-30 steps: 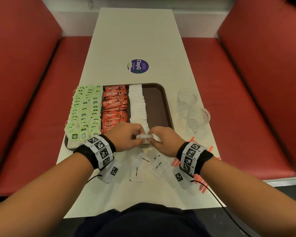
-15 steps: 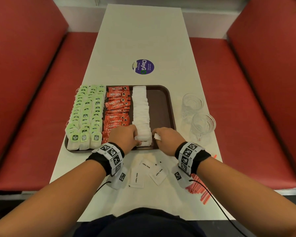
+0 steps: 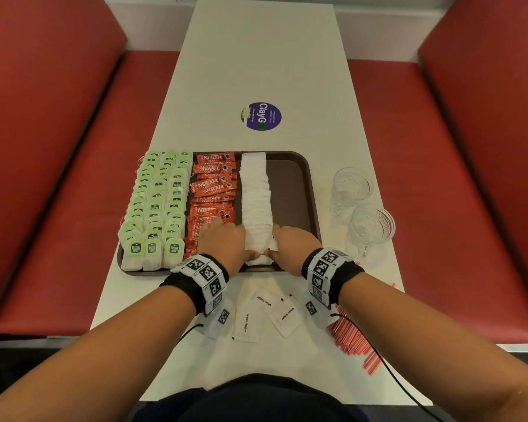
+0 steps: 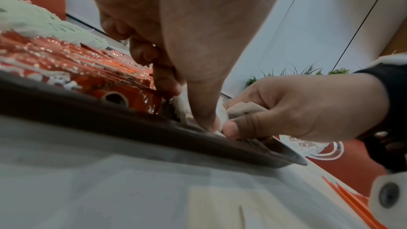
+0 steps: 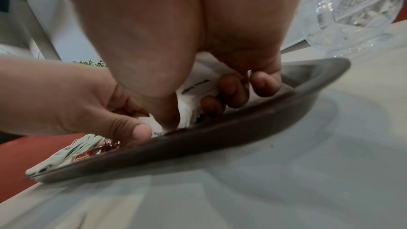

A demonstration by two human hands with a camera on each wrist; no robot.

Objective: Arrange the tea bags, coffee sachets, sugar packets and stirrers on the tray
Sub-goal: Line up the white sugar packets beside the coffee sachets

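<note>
The brown tray (image 3: 290, 178) holds columns of green tea bags (image 3: 156, 205), a column of red coffee sachets (image 3: 214, 184) and a row of white sugar packets (image 3: 255, 196). Both hands are at the near end of that row. My left hand (image 3: 241, 242) pinches the nearest packets from the left, its thumb (image 4: 202, 111) pressing down on them. My right hand (image 3: 276, 242) curls its fingers (image 5: 231, 91) round the same packets (image 5: 196, 84) from the right. A few loose sugar packets (image 3: 247, 321) lie on the table below my wrists. Red stirrers (image 3: 351, 333) lie at the near right.
Two glass cups (image 3: 351, 187) (image 3: 372, 226) stand just right of the tray. A round purple sticker (image 3: 261, 116) is on the white table (image 3: 256, 56) beyond the tray. Red bench seats (image 3: 58, 208) run along both sides. The tray's right strip is bare.
Both hands carried a small bunch of sugar packets forward from the tray's near edge and now hold it against the near end of the sugar row.
</note>
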